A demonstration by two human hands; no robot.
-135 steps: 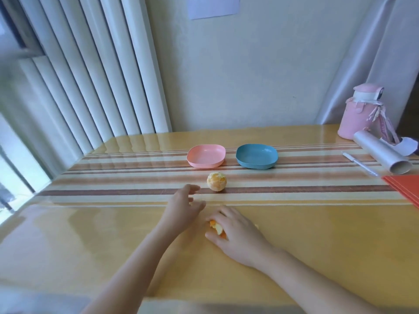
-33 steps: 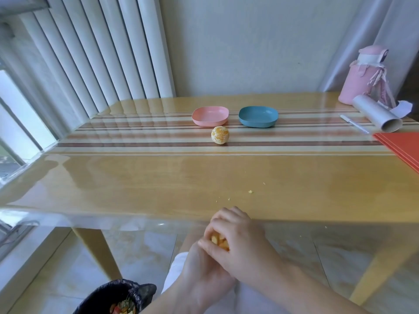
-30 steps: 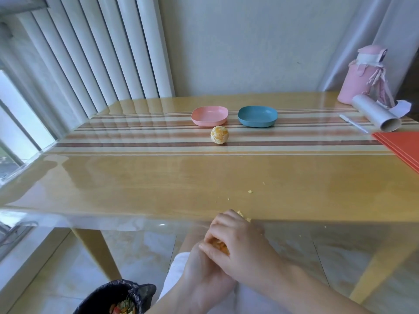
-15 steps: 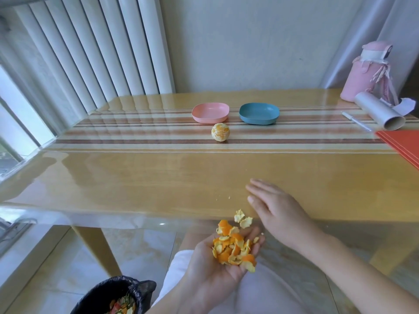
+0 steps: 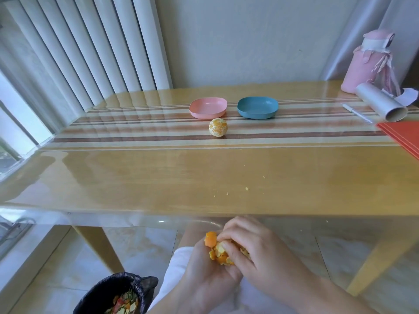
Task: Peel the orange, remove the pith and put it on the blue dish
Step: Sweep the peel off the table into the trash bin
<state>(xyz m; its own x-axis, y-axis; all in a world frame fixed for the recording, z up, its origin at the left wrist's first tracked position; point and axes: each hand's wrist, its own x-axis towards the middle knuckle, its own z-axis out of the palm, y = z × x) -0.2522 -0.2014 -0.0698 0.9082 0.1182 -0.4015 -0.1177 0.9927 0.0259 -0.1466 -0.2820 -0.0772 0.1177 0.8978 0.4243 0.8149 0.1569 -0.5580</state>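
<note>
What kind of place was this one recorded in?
Likely a home room beside a window: a wooden table under a clear cover, vertical blinds, and a lined waste bin on the tiled floor.

left grip [image 5: 208,275] palm-up, cupping peel [image 5: 216,251] | right grip [image 5: 260,257] pinching it

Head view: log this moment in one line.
orange: peeled, on table, not in blue dish | blue dish: empty | peel scraps: held between left hand and right hand
</note>
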